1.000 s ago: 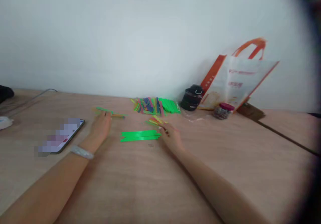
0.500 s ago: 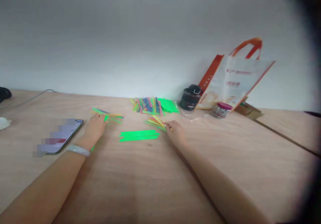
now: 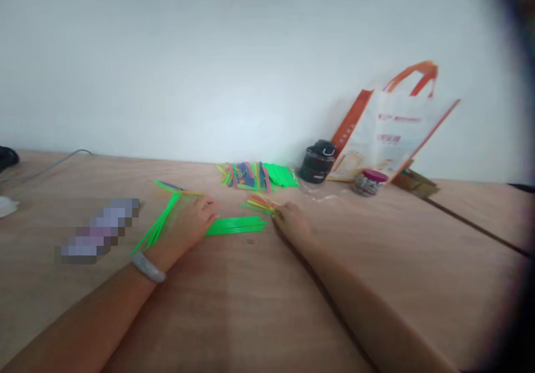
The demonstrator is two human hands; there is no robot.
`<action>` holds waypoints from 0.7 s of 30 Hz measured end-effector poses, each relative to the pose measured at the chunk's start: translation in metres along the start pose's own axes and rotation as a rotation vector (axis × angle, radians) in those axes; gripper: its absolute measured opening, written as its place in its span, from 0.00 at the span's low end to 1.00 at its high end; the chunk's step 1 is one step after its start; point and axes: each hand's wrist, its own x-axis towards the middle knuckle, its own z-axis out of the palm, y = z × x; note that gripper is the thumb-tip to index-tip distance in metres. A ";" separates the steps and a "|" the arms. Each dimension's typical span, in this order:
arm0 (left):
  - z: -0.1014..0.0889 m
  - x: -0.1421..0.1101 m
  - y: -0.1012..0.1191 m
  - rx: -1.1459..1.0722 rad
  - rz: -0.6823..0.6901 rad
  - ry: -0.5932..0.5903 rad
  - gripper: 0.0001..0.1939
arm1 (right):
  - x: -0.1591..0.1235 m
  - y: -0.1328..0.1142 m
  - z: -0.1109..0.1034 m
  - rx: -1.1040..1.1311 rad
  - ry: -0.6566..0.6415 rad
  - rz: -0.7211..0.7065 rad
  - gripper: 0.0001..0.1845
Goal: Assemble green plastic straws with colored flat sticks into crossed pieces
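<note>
Head view. Left hand (image 3: 194,217): fingers curled at the left end of a row of green sticks (image 3: 238,226); whether they grip anything, cannot tell. Green strips (image 3: 161,222), fanned, left, beside that hand and wrist. Right hand (image 3: 295,225): fingertips pinching the right end of a coloured bundle (image 3: 259,201), just beyond the row. Far centre: packet of mixed sticks (image 3: 246,177). Far right: black bottle (image 3: 316,165), carrier bag (image 3: 371,139), pink-lidded jar (image 3: 370,184).
</note>
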 end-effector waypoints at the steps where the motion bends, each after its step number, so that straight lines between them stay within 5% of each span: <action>1: 0.003 0.000 0.014 -0.057 0.082 -0.015 0.13 | 0.000 0.000 0.000 0.000 0.001 0.006 0.11; 3: 0.009 0.000 0.040 -0.129 0.215 -0.079 0.15 | 0.000 0.002 0.002 0.006 0.012 0.021 0.11; 7: 0.017 -0.002 0.068 -0.115 0.227 -0.148 0.15 | 0.002 0.005 0.004 0.049 0.057 0.027 0.11; 14: 0.015 -0.002 0.070 -0.142 0.188 -0.202 0.12 | 0.000 0.000 0.001 0.253 0.189 0.053 0.12; 21: 0.023 0.002 0.072 -0.177 0.158 -0.202 0.11 | -0.009 -0.025 0.000 0.539 0.177 -0.130 0.19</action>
